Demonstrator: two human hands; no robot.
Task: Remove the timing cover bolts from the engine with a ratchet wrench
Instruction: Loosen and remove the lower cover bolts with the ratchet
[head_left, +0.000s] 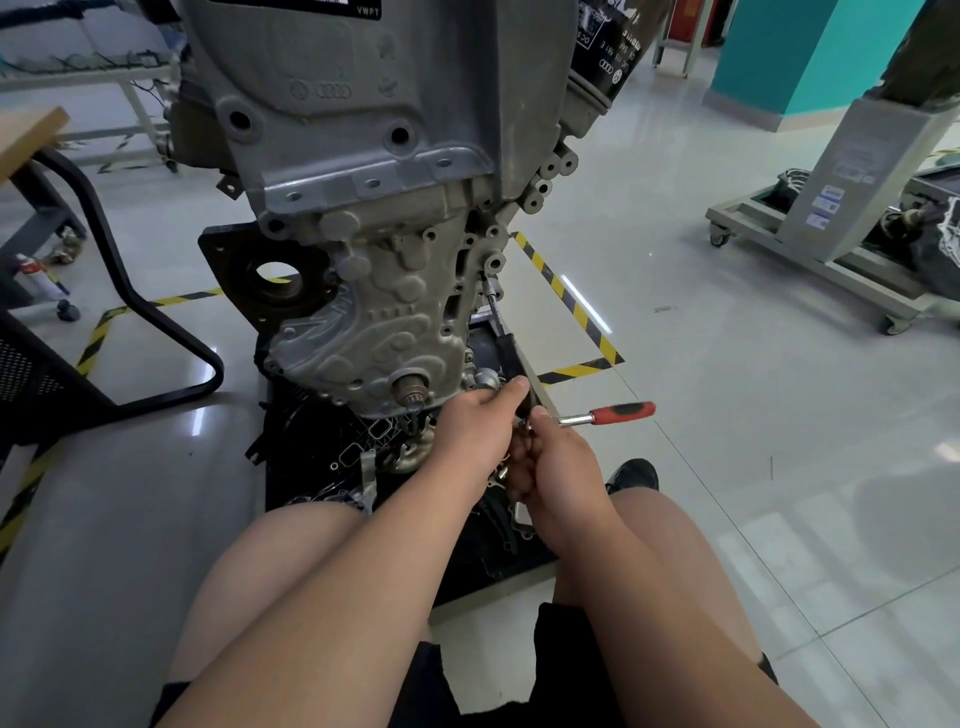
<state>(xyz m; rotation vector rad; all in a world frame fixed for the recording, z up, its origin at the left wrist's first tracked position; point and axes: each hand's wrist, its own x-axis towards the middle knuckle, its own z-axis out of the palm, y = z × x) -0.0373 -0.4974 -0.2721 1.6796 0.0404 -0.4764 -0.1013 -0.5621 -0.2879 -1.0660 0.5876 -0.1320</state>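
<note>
Fingers (511, 391) of the left hand (475, 431) and right hand (558, 467) curl round the head end of the red-handled steel ratchet wrench (621, 412). Its long extension (498, 317) reaches the right edge of the ribbed grey cast-metal timing cover (374, 312); tilting it could slip the socket (490, 286) off.

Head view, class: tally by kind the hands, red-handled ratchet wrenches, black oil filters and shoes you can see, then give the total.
hands: 2, the left hand and the right hand
ratchet wrench: 1
oil filter: 1
shoe: 1
total: 5
</note>
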